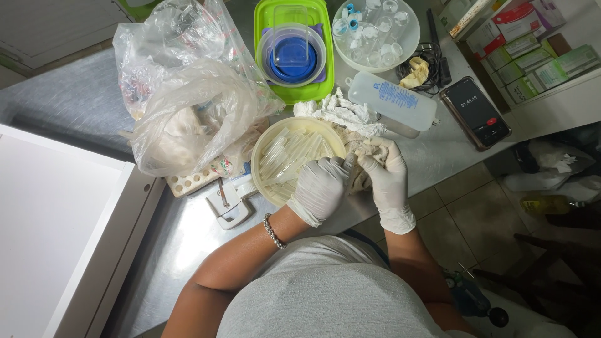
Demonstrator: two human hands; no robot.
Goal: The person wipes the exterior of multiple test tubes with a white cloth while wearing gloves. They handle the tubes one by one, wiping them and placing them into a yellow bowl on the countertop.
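Both my hands wear white gloves. My left hand [321, 186] is closed over the right rim of a round cream bowl [268, 188] filled with several clear glass tubes [291, 156]; its fingertips meet my right hand. My right hand [387, 177] grips a beige cloth [362, 164] bunched between the two hands. What the left fingers pinch is hidden by the cloth, possibly a tube.
A crumpled plastic bag [188, 87] lies left of the bowl. Behind are a green tray [263, 37] holding a blue-lidded container [292, 55], a white bowl of vials [375, 34], a squeeze bottle [394, 100], a phone [476, 112], boxes [532, 56]. A white cabinet [50, 225] stands at left.
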